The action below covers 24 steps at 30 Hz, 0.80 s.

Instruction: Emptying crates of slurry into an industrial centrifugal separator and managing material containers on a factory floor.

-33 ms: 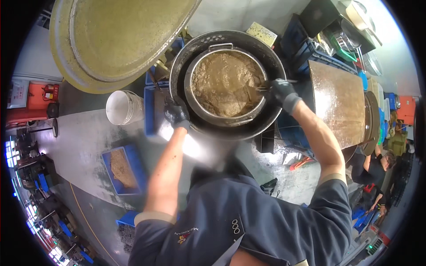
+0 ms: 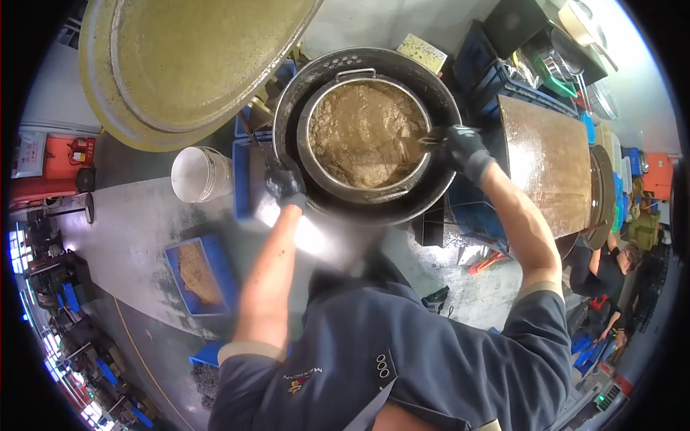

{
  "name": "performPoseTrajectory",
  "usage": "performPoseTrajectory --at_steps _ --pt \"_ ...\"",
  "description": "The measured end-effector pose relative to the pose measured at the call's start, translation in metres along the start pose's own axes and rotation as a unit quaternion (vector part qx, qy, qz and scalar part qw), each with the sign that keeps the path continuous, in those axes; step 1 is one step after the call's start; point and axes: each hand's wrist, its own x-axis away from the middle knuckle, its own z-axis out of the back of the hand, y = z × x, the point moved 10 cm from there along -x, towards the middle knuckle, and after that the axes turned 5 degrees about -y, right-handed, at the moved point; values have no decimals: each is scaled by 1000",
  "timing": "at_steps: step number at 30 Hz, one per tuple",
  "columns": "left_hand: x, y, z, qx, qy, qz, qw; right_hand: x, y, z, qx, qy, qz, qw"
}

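Note:
A metal pot (image 2: 309,153) full of wet, grey-brown sludge (image 2: 363,129) sits inside a larger dark round tub (image 2: 287,93). At the pot's right edge my right hand (image 2: 463,151), in a dark glove, is closed around a short tool (image 2: 412,149). Its mud-coated head reaches into the sludge; its exact kind is unclear. My left hand (image 2: 284,182), also gloved, is closed at the tub's left rim. A thin dark rod (image 2: 249,131) runs up from beside it; whether the fingers grip the rod or the rim I cannot tell.
A large greenish round lid (image 2: 208,57) leans at upper left. To the left stand a white bucket (image 2: 192,174) and a blue bin (image 2: 228,284) with brown material. A brown board (image 2: 550,165) and stacked crates (image 2: 514,90) are at right. Another person (image 2: 607,273) works far right.
My right hand and the tool have shifted slightly, with the tool's head now showing more over the sludge. My left hand stays at the tub's left side.

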Motion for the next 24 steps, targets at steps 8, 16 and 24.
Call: performPoseTrajectory --at_steps 8,16,24 --pt "-1 3 -1 29 -84 66 994 88 -17 -2 -159 79 -30 984" --pt "-1 -17 -26 22 -98 83 991 129 -54 -15 -111 231 -30 966" --pt "-7 -28 -27 58 -140 64 986 252 -52 -41 -587 331 -264 690"
